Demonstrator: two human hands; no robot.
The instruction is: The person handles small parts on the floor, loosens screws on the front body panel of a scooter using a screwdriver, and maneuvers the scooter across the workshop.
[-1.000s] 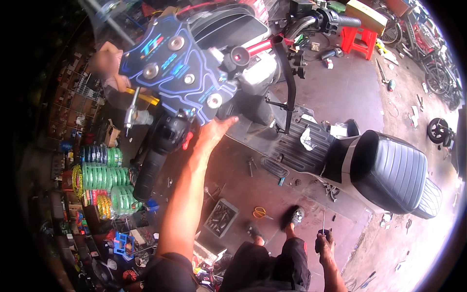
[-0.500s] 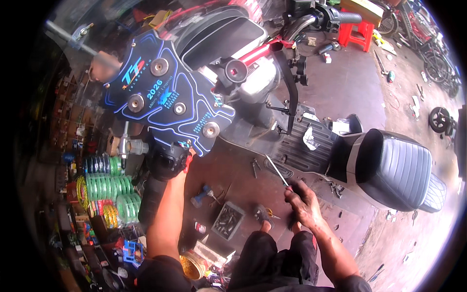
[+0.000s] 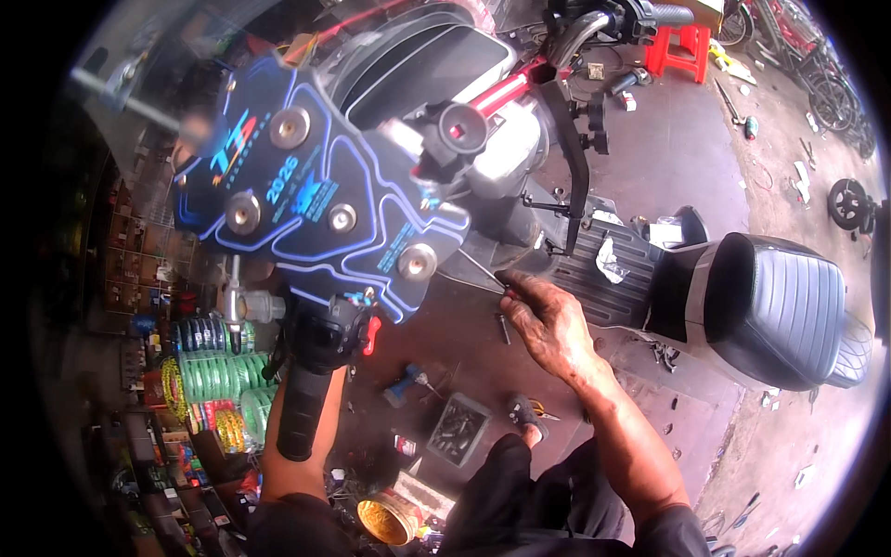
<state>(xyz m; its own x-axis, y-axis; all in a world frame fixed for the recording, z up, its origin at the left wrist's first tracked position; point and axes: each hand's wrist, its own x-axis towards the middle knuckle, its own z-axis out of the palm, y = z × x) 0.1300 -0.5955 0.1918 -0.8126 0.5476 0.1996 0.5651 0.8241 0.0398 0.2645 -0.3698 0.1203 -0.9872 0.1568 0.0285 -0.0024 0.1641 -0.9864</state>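
My right hand (image 3: 554, 325) is closed round a screwdriver (image 3: 484, 268), whose thin metal shaft points up and left. Its tip is near the right edge of a dark panel (image 3: 325, 186) with blue lines and round metal fasteners, mounted at the scooter's handlebar; I cannot tell whether they touch. My left forearm (image 3: 320, 436) reaches up behind the black handlebar grip (image 3: 302, 408). The switch housing (image 3: 320, 334) with a red lever (image 3: 372, 336) and the panel hide my left hand, so its fingers do not show.
The scooter's ribbed footboard (image 3: 608, 283) and black seat (image 3: 789, 306) extend to the right. On the floor lie a grey tray (image 3: 458, 430) of small parts and a blue power tool (image 3: 405, 385). A yellow bucket (image 3: 388, 522) stands near my legs, a red stool (image 3: 679, 56) at the far right.
My right hand has moved up and left, bringing the screwdriver from over the floor to the panel's edge. The handlebar with its panel has turned; my left hand has gone out of sight behind it.
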